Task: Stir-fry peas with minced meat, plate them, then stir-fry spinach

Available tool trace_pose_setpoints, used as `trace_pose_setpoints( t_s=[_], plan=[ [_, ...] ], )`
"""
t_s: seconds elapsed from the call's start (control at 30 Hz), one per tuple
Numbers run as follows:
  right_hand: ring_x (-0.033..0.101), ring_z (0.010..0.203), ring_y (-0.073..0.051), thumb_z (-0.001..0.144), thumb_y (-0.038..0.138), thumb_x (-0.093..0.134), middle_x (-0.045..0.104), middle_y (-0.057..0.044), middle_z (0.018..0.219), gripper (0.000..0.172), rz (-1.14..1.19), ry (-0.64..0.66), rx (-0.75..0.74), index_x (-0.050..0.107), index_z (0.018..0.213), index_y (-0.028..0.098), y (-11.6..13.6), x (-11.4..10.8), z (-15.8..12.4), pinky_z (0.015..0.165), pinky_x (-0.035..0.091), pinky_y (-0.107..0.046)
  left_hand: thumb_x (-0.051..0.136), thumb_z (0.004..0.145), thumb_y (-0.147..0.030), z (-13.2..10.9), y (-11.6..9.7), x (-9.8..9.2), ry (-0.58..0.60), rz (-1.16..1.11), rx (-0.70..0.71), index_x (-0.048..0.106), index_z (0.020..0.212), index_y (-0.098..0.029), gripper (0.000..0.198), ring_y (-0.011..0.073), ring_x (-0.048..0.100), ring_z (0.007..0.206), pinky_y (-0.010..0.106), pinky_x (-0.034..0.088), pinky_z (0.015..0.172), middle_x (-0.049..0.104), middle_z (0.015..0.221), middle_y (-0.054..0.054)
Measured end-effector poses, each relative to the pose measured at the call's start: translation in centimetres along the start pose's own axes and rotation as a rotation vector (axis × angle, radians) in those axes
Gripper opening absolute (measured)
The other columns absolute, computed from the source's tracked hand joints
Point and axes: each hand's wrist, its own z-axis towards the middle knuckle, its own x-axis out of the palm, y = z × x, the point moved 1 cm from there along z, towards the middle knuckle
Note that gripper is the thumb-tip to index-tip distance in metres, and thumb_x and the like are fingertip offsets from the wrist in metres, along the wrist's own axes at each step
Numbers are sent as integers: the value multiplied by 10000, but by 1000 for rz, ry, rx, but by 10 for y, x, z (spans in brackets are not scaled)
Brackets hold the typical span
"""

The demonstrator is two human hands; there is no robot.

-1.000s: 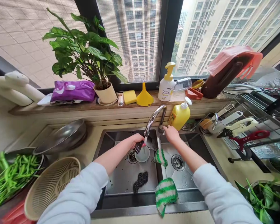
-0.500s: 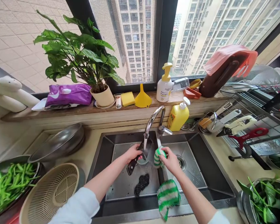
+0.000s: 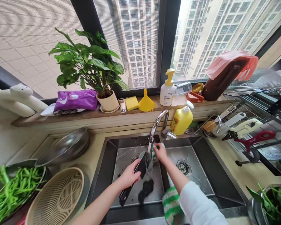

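My left hand (image 3: 129, 173) is closed around the black riveted handle of a kitchen knife (image 3: 144, 165), whose dark, broad blade tilts up beneath the faucet (image 3: 158, 123). Water runs from the spout onto the blade. Fingers of my right hand (image 3: 160, 152) are closed on a green and white striped cloth (image 3: 154, 153), which lies against the blade's far side and is partly hidden. Below the knife, a black mesh scourer (image 3: 146, 191) rests on the floor of the left sink basin (image 3: 114, 195). Another striped cloth (image 3: 172, 203) drapes over the front of the divider, partly behind my right sleeve.
A yellow soap bottle (image 3: 182, 120) stands behind the sink. At left are a beige basket (image 3: 67, 190), metal bowls (image 3: 64, 147) and green peppers (image 3: 21, 182). On the right are a dish rack (image 3: 262, 115) and a pot of leafy greens (image 3: 270, 203).
The knife has turned and its handle has come nearer to me. My right hand has moved left with its cloth, from over the divider to the blade. The view has shifted slightly.
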Motion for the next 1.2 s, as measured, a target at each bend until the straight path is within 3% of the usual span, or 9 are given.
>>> trace_pose_setpoints(
  t_s=[0.1, 0.23, 0.5, 0.6, 0.7, 0.87, 1.0, 1.1, 1.2],
  plan=[
    [623, 794, -187, 861, 293, 572, 663, -48, 866, 160, -64, -55, 26, 629, 909, 151, -4, -30, 3, 771, 492, -376, 516, 707, -40, -17, -2, -12, 24, 572, 178, 549, 1237, -231, 565, 205, 645, 893, 295, 494, 763, 646, 1028, 61],
    [625, 907, -226, 821, 290, 535, 687, -82, 991, 244, -86, 5, -111, 650, 1006, 179, 20, -45, -20, 834, 469, -370, 428, 777, 8, -25, -1, -19, 14, 1235, 244, 565, 1215, -223, 514, 242, 647, 893, 336, 508, 738, 596, 1102, 112],
    [651, 875, -180, 733, 63, 604, 723, -37, 891, 249, -123, 372, -325, 745, 864, 223, 76, 37, -69, 804, 477, -276, 432, 856, -40, -21, -16, -12, 84, 1405, 417, 593, 1097, -237, 351, 235, 602, 971, 364, 496, 832, 593, 1129, 97],
    [650, 886, -183, 746, 73, 607, 723, -50, 923, 232, -196, 389, -290, 748, 867, 213, 66, 39, -58, 813, 465, -275, 432, 841, -17, -26, -20, -16, 67, 1433, 456, 545, 1182, -259, 434, 212, 604, 915, 337, 502, 790, 596, 1073, 79],
    [651, 889, -192, 739, 86, 619, 727, -54, 917, 207, -287, 361, -224, 748, 845, 207, 46, 17, -40, 816, 452, -276, 429, 818, 15, -32, -19, -21, 32, 1424, 477, 518, 1216, -276, 501, 200, 595, 904, 322, 494, 785, 579, 1079, 71],
    [667, 875, -213, 756, 100, 584, 738, -52, 869, 209, -412, 272, -97, 744, 838, 206, 2, -51, -30, 784, 456, -290, 392, 770, 55, -37, -19, -37, 16, 1257, 374, 539, 1214, -287, 580, 231, 591, 927, 356, 468, 800, 554, 1101, 77],
    [686, 828, -194, 798, 134, 559, 739, -42, 878, 221, -452, 246, -48, 732, 918, 199, -29, -102, -44, 727, 483, -263, 522, 738, -39, -26, -25, -42, -113, 417, 142, 615, 1024, -234, 359, 181, 598, 864, 281, 478, 768, 570, 992, 32],
    [674, 913, -252, 814, 129, 530, 711, -124, 1015, 276, -519, 165, -50, 707, 1025, 150, -27, -118, -46, 771, 500, -335, 627, 722, -135, 1, -30, -28, -160, -114, -54, 562, 876, -202, 180, 141, 590, 634, 242, 487, 588, 583, 728, -29],
    [523, 1209, -298, 880, 161, 466, 539, -190, 1338, 419, -588, 16, -139, 562, 1287, 134, 2, -114, -32, 961, 428, -418, 661, 753, -197, 34, -41, -8, -188, -272, -154, 496, 814, -202, 175, 114, 564, 471, 206, 455, 477, 545, 552, -69]
  ],
)
